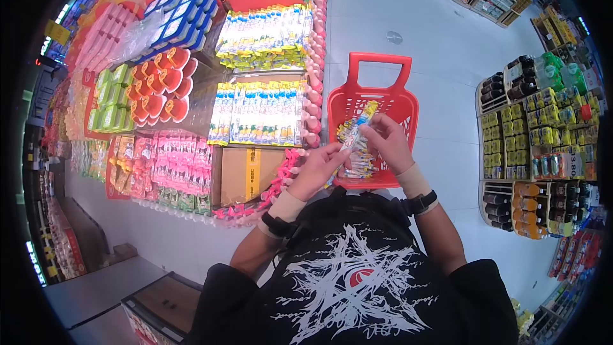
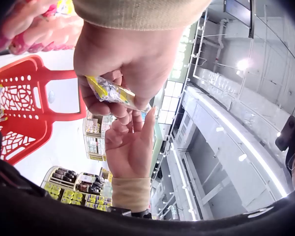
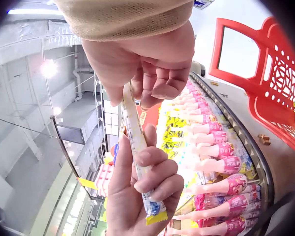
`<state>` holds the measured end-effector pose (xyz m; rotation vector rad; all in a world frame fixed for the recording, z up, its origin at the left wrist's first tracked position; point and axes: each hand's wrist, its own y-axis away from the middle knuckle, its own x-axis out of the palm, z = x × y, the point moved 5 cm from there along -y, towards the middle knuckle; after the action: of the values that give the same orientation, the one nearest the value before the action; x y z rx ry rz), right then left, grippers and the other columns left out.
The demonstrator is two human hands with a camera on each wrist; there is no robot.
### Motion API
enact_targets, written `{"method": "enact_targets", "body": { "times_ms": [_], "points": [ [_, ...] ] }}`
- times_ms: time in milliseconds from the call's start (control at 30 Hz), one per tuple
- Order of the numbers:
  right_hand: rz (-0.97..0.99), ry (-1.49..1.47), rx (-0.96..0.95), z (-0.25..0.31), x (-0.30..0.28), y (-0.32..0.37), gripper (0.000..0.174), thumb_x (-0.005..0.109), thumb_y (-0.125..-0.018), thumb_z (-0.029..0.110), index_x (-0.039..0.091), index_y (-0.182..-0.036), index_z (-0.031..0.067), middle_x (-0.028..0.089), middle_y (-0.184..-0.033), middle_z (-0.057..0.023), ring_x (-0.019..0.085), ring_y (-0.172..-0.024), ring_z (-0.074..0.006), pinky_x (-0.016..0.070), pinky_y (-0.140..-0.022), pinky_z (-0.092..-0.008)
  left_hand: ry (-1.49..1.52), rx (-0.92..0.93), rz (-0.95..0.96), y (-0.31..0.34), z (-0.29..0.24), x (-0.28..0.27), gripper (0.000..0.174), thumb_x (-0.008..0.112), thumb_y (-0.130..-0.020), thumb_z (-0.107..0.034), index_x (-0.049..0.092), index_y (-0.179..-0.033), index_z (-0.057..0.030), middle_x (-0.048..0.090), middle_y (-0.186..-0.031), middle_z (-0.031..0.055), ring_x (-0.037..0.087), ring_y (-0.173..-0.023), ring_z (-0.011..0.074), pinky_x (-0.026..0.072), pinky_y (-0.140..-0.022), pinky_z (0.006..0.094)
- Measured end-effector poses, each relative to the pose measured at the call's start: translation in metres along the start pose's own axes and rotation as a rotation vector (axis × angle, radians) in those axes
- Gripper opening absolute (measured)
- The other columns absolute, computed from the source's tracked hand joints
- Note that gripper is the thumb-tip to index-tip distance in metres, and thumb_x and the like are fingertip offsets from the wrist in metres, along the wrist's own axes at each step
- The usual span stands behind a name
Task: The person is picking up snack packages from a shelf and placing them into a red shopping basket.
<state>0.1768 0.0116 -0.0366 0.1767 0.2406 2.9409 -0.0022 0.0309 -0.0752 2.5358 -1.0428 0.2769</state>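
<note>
A slim, long wrapped stick packet [image 3: 136,132], pale with blue and yellow ends, is held between both hands over the basket. My left hand [image 1: 319,169] curls its fingers and thumb round the lower part; in the left wrist view, the packet's yellow end [image 2: 104,91] sticks out of the fist. The right hand [image 1: 389,144] pinches the upper part between thumb and fingers, its other fingers loosely bent. Below the hands stands a red shopping basket [image 1: 408,105] with a raised handle, holding several similar packets [image 1: 361,169].
To the left is a display of packets [image 1: 265,112] in boxes, edged with pink-capped lollipop-like sweets [image 1: 314,89]. Heart-shaped red boxes [image 1: 153,102] and blue boxes [image 1: 182,16] are stacked beyond. Drinks shelves [image 1: 536,140] stand on the right, across the pale floor [image 1: 447,102].
</note>
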Motion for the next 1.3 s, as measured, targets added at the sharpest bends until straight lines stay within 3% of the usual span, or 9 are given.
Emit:
{"method": "enact_targets", "body": {
  "times_ms": [233,300,400,500,900,1000,1100,1200,1300],
  "points": [
    [-0.066,-0.019,0.034,-0.015,-0.021,0.003,0.018,0.059,-0.099,0.021,0.059,-0.106,0.0045,0.066,-0.085,-0.0023,0.054,-0.055,-0.0053,0.0418,-0.046,-0.0193,-0.331,0.179,-0.557,0.014,-0.023,-0.129,0.022,0.062,-0.098,-0.019,0.060,-0.109,-0.0006,0.070,-0.084,0.0066,0.057,-0.062,0.0063,0.0457,-0.055,0.0224],
    [-0.070,-0.024,0.055,-0.027,-0.030,0.007,0.017,0.059,-0.099,0.021,0.059,-0.105,0.0050,0.066,-0.085,-0.0022,0.055,-0.055,-0.0051,0.0418,-0.046,-0.0190,-0.883,0.405,-0.792,0.025,-0.042,-0.169,0.021,0.069,-0.092,-0.020,0.064,-0.099,-0.0004,0.069,-0.083,0.0085,0.060,-0.066,0.0131,0.0481,-0.059,0.0296],
    [-0.075,-0.035,0.096,-0.039,-0.037,0.013,0.017,0.058,-0.100,0.022,0.060,-0.105,0.0054,0.066,-0.085,-0.0020,0.056,-0.056,-0.0050,0.0417,-0.047,-0.0187,-1.286,0.453,-0.998,0.036,-0.050,-0.224,0.020,0.072,-0.085,-0.019,0.066,-0.092,-0.0017,0.065,-0.082,0.0102,0.064,-0.076,0.0262,0.0496,-0.064,0.0404],
    [-0.084,-0.035,0.114,-0.045,-0.042,0.016,0.017,0.057,-0.100,0.022,0.060,-0.104,0.0056,0.067,-0.085,-0.0019,0.056,-0.056,-0.0050,0.0417,-0.047,-0.0187,-1.451,0.241,-1.035,0.036,-0.060,-0.250,0.022,0.072,-0.083,-0.022,0.066,-0.092,-0.0034,0.064,-0.084,0.0119,0.063,-0.080,0.0324,0.0503,-0.067,0.0448],
    [-0.118,-0.057,0.124,-0.046,-0.048,0.019,0.017,0.056,-0.101,0.022,0.061,-0.100,0.0053,0.067,-0.084,-0.0020,0.056,-0.056,-0.0055,0.0409,-0.048,-0.0193,-1.501,0.071,-1.018,0.016,-0.052,-0.289,0.028,0.073,-0.083,-0.031,0.062,-0.085,-0.0053,0.063,-0.085,0.0118,0.062,-0.080,0.0329,0.0488,-0.069,0.0459],
    [-0.126,-0.072,0.135,-0.046,-0.051,0.019,0.017,0.056,-0.101,0.022,0.061,-0.099,0.0052,0.067,-0.083,-0.0020,0.056,-0.056,-0.0057,0.0417,-0.049,-0.0194,-1.598,0.232,-0.970,0.018,-0.060,-0.275,0.035,0.070,-0.087,-0.034,0.063,-0.103,-0.0045,0.063,-0.109,0.0159,0.060,-0.103,0.0357,0.0476,-0.086,0.0472],
    [-0.123,-0.072,0.148,-0.051,-0.055,0.021,0.018,0.056,-0.101,0.022,0.061,-0.100,0.0047,0.067,-0.083,-0.0024,0.056,-0.056,-0.0061,0.0423,-0.049,-0.0197,-1.783,0.370,-1.011,0.016,-0.052,-0.271,0.055,0.064,-0.091,-0.039,0.052,-0.132,-0.0025,0.049,-0.140,0.0192,0.043,-0.132,0.0398,0.0353,-0.107,0.0514],
    [-0.116,-0.085,0.161,-0.054,-0.057,0.020,0.019,0.056,-0.101,0.022,0.061,-0.100,0.0039,0.067,-0.083,-0.0029,0.056,-0.056,-0.0064,0.0428,-0.049,-0.0201,-1.789,0.238,-0.975,0.012,-0.032,-0.285,0.063,0.052,-0.097,-0.043,0.039,-0.147,-0.0061,0.035,-0.153,0.0213,0.033,-0.141,0.0413,0.0269,-0.114,0.0521],
    [-0.112,-0.084,0.169,-0.050,-0.060,0.018,0.019,0.056,-0.101,0.022,0.061,-0.101,0.0033,0.067,-0.083,-0.0036,0.056,-0.056,-0.0067,0.0431,-0.049,-0.0204,-1.783,0.233,-0.974,0.009,-0.026,-0.291,0.062,0.051,-0.098,-0.040,0.037,-0.148,-0.0048,0.036,-0.153,0.0205,0.034,-0.140,0.0396,0.0276,-0.113,0.0521]
  ]
}}
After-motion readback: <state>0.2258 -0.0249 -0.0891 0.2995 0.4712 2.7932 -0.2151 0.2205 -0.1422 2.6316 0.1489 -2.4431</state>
